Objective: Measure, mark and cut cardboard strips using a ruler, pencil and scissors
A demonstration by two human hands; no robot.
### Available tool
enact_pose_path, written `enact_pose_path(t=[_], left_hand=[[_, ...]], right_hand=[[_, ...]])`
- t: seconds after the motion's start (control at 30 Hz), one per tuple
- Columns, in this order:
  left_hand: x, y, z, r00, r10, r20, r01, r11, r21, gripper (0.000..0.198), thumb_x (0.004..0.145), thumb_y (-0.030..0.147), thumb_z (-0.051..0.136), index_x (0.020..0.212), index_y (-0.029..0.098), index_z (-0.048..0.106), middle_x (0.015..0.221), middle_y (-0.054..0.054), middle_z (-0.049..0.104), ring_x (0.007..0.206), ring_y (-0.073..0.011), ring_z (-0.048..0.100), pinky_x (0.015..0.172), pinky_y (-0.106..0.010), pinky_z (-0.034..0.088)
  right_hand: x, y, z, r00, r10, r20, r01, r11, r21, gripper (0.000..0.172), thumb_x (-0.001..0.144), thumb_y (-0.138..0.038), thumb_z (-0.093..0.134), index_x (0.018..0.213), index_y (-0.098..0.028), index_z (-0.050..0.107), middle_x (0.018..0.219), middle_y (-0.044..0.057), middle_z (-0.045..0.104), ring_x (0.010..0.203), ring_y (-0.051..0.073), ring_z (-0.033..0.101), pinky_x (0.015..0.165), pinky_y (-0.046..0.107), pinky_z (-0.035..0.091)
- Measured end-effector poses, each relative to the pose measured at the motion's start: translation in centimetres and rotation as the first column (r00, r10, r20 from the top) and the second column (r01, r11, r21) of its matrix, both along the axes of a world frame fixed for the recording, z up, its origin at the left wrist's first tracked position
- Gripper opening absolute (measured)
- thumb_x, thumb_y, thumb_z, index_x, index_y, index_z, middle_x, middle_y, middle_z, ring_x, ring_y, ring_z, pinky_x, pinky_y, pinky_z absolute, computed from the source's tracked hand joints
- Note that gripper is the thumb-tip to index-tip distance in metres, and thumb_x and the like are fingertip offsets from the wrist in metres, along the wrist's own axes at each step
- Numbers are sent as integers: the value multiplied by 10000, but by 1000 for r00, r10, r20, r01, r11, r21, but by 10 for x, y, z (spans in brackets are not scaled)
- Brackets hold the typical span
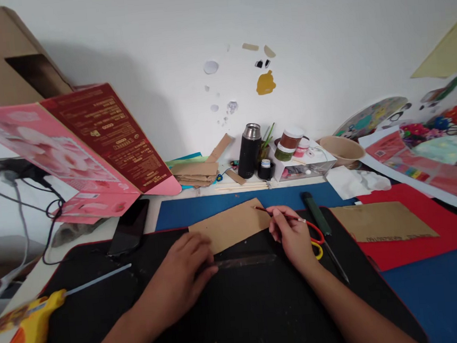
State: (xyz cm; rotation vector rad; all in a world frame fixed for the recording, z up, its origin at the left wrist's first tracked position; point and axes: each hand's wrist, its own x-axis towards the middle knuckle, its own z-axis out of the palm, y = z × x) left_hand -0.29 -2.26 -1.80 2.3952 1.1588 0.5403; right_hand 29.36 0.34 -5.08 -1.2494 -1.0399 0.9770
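Note:
My right hand (288, 233) pinches a slim dark red pencil (263, 209), its tip near the upper right corner of a brown cardboard strip (229, 226). My left hand (192, 265) lies at the strip's left end, fingers bent over it, thumb apart. A clear ruler (246, 261) lies just below the strip, its left end beside my left thumb; whether the thumb touches it I cannot tell. Scissors with red and yellow handles (317, 238) lie partly hidden behind my right hand. To their right is a dark green-handled screwdriver-like tool (318, 217).
A yellow glue gun (41, 321) lies at left, near a phone (129, 228) and a pink box (90, 146). Behind the mat stand a black flask (250, 153) and paint jars (285, 152). Another cardboard piece (385, 221) rests on red sheet (452, 221) at right.

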Motion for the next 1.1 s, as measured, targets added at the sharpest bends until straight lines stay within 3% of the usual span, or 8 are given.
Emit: enact_pose_path(t=[0.07, 0.13, 0.23, 0.3, 0.57, 0.8, 0.93, 1.1], left_hand=[[-3, 17, -7, 998, -51, -43, 53, 997, 64, 126, 1040, 255, 614, 940, 232, 686, 1566, -118, 580, 1553, -358, 402, 1237, -633, 376], [-6, 29, -15, 993, -76, -85, 81, 995, 57, 108, 1037, 249, 622, 977, 238, 712, 1670, -97, 491, 1629, -362, 286, 1271, -702, 283], [-8, 35, -25, 989, -93, -111, 93, 996, -7, 95, 1047, 266, 626, 1039, 259, 720, 1640, -92, 537, 1611, -327, 349, 1270, -703, 280], [-9, 33, -25, 989, -97, -111, 96, 995, -14, 85, 1045, 261, 631, 1050, 269, 716, 1585, -92, 593, 1561, -303, 436, 1275, -672, 293], [-18, 19, -17, 987, -144, -76, 148, 988, 37, 108, 1042, 224, 614, 986, 260, 699, 1451, -76, 685, 1475, -271, 535, 1272, -550, 355], [-33, 18, -12, 987, -161, -20, 160, 986, -44, 107, 1056, 275, 622, 1042, 276, 728, 1449, -72, 694, 1433, -274, 572, 1277, -563, 329], [-46, 25, 2, 995, -95, -10, 94, 993, -69, 236, 1109, 330, 520, 1021, 262, 729, 1137, -67, 748, 1131, -245, 670, 1035, -405, 509], [-52, 45, 14, 983, -151, -107, 125, 968, -216, 255, 1077, 355, 554, 927, 263, 739, 924, -26, 713, 897, -225, 660, 845, -348, 502]], right_hand=[[-2, -5, -1, 994, 29, 103, -32, 999, 21, 412, 987, -592, 671, 1056, -193, 751, 615, -23, 616, 476, 139, 503, 458, 254, 373], [-4, -9, -2, 966, 77, 248, -94, 994, 57, 390, 1032, -551, 613, 1092, -198, 767, 642, -11, 631, 509, 156, 535, 495, 273, 412], [-2, -12, -5, 869, 137, 475, -218, 968, 121, 341, 1074, -457, 560, 1115, -201, 781, 708, 20, 684, 622, 184, 626, 622, 305, 490], [1, -12, -7, 831, 155, 534, -256, 959, 121, 325, 1082, -429, 550, 1119, -201, 780, 733, 28, 701, 673, 195, 660, 678, 316, 509], [0, -2, -1, 978, 93, 186, -96, 995, 5, 446, 996, -605, 659, 1101, -182, 750, 724, 12, 662, 568, 165, 590, 523, 276, 450], [-5, -7, 17, 981, 120, 154, -116, 993, -37, 466, 960, -636, 699, 1062, -187, 768, 696, 10, 659, 533, 153, 575, 477, 266, 415], [-12, -7, 27, 968, 192, 163, -186, 981, -54, 428, 979, -609, 689, 1062, -198, 779, 658, -5, 641, 515, 150, 562, 479, 272, 422], [-38, 11, 30, 951, 287, 115, -284, 958, -46, 425, 974, -602, 688, 1056, -193, 775, 648, -18, 630, 508, 133, 532, 477, 259, 419]])
